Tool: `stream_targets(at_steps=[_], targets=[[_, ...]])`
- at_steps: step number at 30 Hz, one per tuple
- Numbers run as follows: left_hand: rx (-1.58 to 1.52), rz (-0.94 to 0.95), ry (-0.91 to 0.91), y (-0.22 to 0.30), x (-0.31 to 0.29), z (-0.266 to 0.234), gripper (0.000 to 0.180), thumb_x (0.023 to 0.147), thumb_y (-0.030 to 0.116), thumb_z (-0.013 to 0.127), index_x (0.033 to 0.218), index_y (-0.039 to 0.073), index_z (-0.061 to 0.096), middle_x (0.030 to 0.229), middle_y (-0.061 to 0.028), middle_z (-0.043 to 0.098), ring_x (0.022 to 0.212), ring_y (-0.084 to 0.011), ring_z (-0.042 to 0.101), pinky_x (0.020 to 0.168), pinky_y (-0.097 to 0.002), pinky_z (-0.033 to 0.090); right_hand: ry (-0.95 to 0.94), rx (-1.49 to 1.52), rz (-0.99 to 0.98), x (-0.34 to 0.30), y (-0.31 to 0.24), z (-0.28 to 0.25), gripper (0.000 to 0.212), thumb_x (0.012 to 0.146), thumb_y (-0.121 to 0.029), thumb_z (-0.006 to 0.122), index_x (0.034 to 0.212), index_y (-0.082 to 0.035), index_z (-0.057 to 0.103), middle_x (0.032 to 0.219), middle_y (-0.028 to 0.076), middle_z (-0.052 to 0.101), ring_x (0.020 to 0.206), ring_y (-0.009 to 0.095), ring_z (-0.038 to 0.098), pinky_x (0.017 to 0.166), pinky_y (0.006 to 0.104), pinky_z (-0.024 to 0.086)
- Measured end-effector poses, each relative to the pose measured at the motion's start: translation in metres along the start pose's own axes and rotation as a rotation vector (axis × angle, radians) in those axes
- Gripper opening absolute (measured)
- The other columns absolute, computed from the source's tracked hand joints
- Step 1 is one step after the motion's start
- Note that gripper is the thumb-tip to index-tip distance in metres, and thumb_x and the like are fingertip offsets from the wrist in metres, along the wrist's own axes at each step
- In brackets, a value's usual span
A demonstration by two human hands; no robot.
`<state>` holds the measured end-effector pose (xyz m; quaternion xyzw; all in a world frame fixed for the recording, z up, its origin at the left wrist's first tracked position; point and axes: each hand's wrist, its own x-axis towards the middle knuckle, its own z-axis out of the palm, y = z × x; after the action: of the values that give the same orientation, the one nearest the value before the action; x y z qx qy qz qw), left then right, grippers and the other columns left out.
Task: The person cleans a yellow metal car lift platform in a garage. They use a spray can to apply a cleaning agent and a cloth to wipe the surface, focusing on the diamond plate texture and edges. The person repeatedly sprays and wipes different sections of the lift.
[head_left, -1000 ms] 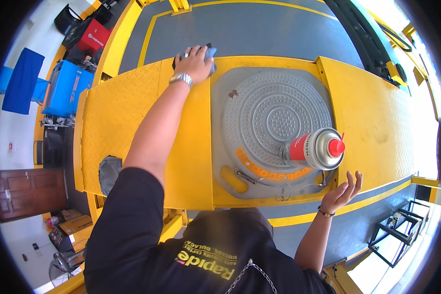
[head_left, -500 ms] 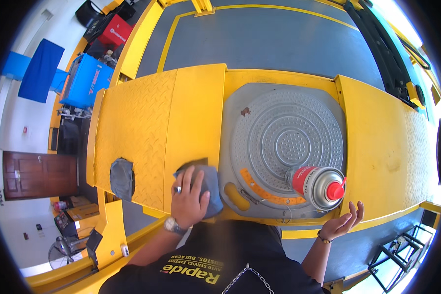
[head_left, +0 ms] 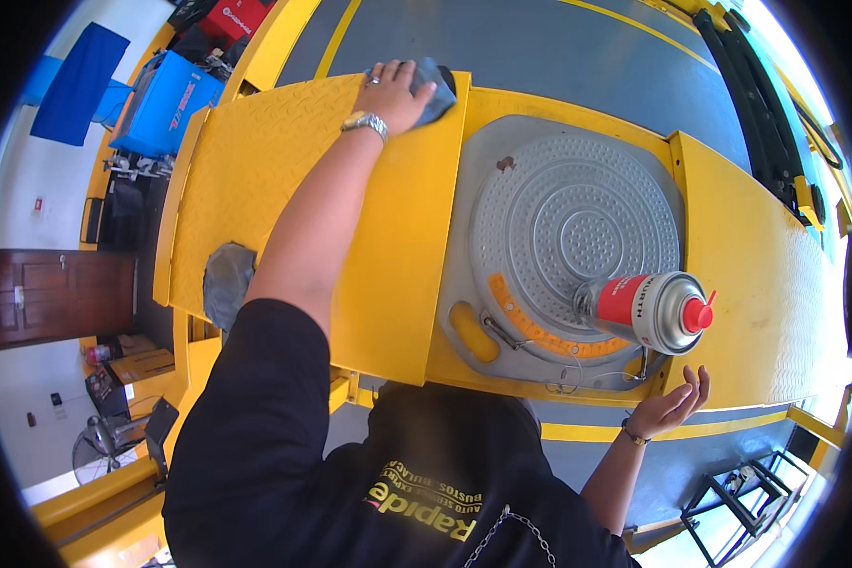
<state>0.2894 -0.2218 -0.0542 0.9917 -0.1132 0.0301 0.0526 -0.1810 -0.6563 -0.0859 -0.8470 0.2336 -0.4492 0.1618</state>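
My left hand (head_left: 393,97), with a ring and a metal watch, presses a grey-blue cloth (head_left: 434,93) onto the far edge of the yellow platform (head_left: 388,246). Fingers lie over the cloth, holding it. A second grey cloth (head_left: 227,284) lies crumpled at the platform's left, beside my left upper arm. On the grey round turntable plate (head_left: 540,199), toward its near right corner, an aerosol spray can (head_left: 642,310) with a red cap and red-and-white label stands. Just below the can, my right hand (head_left: 670,407) hovers with its fingers apart, holding nothing.
An orange curved scale (head_left: 540,333) and a small metal pin on a thin wire lie along the plate's near side. Right of the plate is another yellow platform section (head_left: 748,284). A blue machine (head_left: 168,104) stands beyond the left end; a black metal frame (head_left: 743,502) stands at lower right.
My left hand has slid the cloth from the platform's near edge to its far edge, arm now stretched out. My right hand stays open by the can. The whole view has shifted slightly.
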Motion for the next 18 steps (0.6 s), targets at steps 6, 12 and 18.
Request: stream_targets(at_steps=[6,12,18], targets=[[-0.069,0.256,-0.009,0.013,-0.232,-0.034,0.08,0.098,0.054,0.06,0.159,0.006,0.043,0.17,-0.0233,0.029,0.155,-0.0474,0.028,0.128,-0.0538,0.024,-0.023,0.018,0.134,0.003,-0.011,-0.004,0.039,0.114,-0.022,0.038,0.112,0.003,0.069,0.134,0.018,0.06,0.128,0.032,0.056,0.111,0.0497,0.044],[-0.145,0.135,-0.121,0.031,-0.395,-0.064,0.078,0.091,0.056,0.067,0.152,0.01,0.053,0.169,-0.0243,0.031,0.153,-0.0485,0.032,0.124,-0.0604,0.026,-0.014,0.147,0.19,0.0,-0.007,-0.003,0.043,0.114,-0.028,0.04,0.114,0.004,0.068,0.134,0.017,0.06,0.128,0.031,0.055,0.114,0.0483,0.041],[-0.223,0.255,-0.071,0.066,-0.367,-0.06,0.069,0.093,0.053,0.066,0.149,0.014,0.058,0.165,-0.0224,0.038,0.152,-0.0467,0.035,0.125,-0.0577,0.027,-0.025,0.251,0.334,0.006,-0.013,-0.002,0.054,0.113,-0.041,0.039,0.127,0.005,0.064,0.134,0.015,0.06,0.126,0.029,0.058,0.114,0.0465,0.041]])
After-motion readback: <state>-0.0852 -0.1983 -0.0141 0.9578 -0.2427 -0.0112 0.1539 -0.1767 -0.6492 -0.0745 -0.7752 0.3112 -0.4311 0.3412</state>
